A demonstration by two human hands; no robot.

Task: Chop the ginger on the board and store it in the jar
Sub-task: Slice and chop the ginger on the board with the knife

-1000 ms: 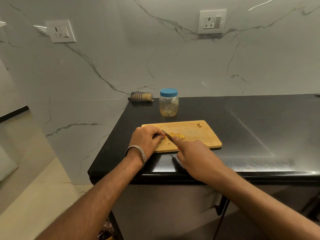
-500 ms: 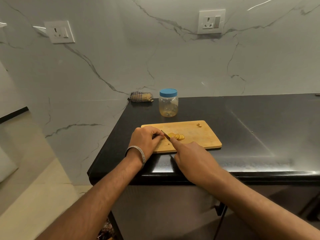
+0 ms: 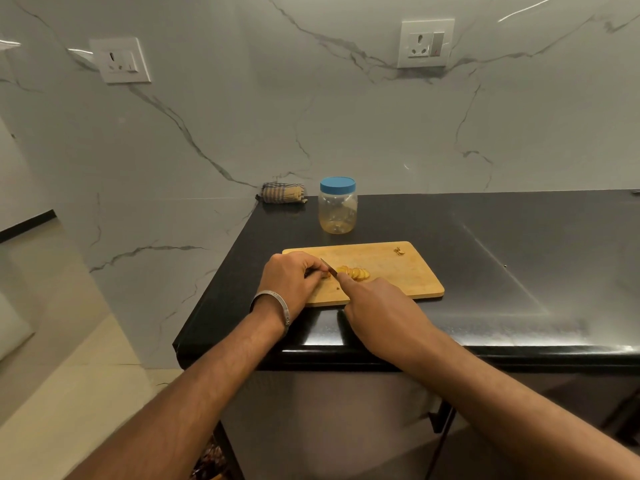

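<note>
Pinching the uncut end of the ginger [image 3: 325,274] under curled fingertips, the left hand [image 3: 291,282] rests on the near left part of the wooden board [image 3: 398,271], a metal bangle [image 3: 277,303] round its wrist. The right hand [image 3: 377,313] has its grip closed round the handle of a knife [image 3: 329,266], forefinger stretched along the top, and the blade tip points away and to the left, just beside the left fingertips. Right of the blade lies a short overlapping row of yellow ginger slices [image 3: 355,273] on the board. A few small scraps [image 3: 399,251] sit near the board's far right corner, well apart from the slices. The board lies near the front edge of the black bench [image 3: 519,258]. Behind it stands the clear jar [image 3: 338,206], upright, with its blue lid [image 3: 337,185] on. A folded checked cloth [image 3: 282,193] lies at the bench's far left corner against the marble wall [image 3: 311,116], which carries two sockets [image 3: 425,43].
</note>
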